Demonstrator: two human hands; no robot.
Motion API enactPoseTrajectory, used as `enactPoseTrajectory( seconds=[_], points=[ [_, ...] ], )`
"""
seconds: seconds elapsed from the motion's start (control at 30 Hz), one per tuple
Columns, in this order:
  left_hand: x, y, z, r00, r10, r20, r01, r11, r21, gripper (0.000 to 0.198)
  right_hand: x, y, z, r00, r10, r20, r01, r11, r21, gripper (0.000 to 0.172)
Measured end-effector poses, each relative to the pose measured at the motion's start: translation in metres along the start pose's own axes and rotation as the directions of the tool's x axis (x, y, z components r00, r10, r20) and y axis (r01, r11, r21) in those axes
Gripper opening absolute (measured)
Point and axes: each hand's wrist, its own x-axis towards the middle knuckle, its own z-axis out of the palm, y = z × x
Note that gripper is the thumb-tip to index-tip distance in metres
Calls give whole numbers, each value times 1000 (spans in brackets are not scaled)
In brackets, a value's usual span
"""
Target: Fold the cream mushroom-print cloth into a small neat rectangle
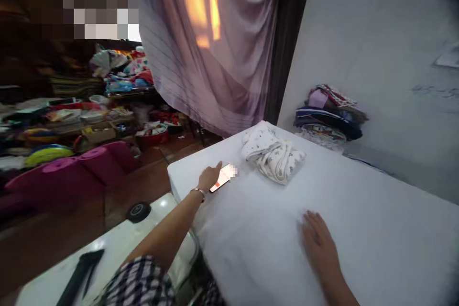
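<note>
My left hand (209, 178) is at the left edge of a lit smartphone (223, 177) that lies on a white-covered table (258, 234). One finger stretches out along the phone's far end; the others are partly hidden, and I cannot tell if they touch it. A bracelet sits on that wrist. Palm down with fingers stretched, my right hand (319, 239) rests on the white cover and holds nothing. Beyond both hands lies a folded white cloth (274, 153) with a small grey print, loosely bunched on top.
A lower white surface (118, 239) at the left bears a dark round object (138, 212) and a dark long object (81, 277). A pale purple curtain (222, 57) hangs behind the table. Folded clothes (328, 114) are stacked by the wall. Pink rolls (75, 167) and clutter fill the left.
</note>
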Motion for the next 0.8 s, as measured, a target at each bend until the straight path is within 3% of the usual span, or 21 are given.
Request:
enactPoseTrajectory(
  seconds=[0.13, 0.27, 0.4, 0.57, 0.7, 0.8],
  points=[
    [-3, 2, 1, 998, -50, -24, 49, 998, -39, 54, 1, 1, 3, 999, -26, -27, 26, 1000, 7, 51],
    [0, 10, -10, 993, -83, -78, 74, 991, -108, 60, 1, 1, 3, 998, -58, -31, 58, 998, -1, 47],
    [11, 32, -27, 986, -19, -167, -12, 982, -187, 65, 2, 1, 3, 998, -63, -32, 62, 998, -7, 46],
    [17, 97, -23, 934, 270, -233, -325, 913, -245, 46, 2, 2, 8, 995, -90, -36, 90, 996, -15, 42],
    [2, 163, 7, 854, 495, -160, -520, 814, -259, 34, 1, 1, 11, 997, -70, -41, 69, 997, -29, 39],
    [-11, 205, 37, 845, 522, -115, -530, 791, -305, 55, 2, -1, 11, 994, -85, -65, 83, 996, -26, 38]
  ],
)
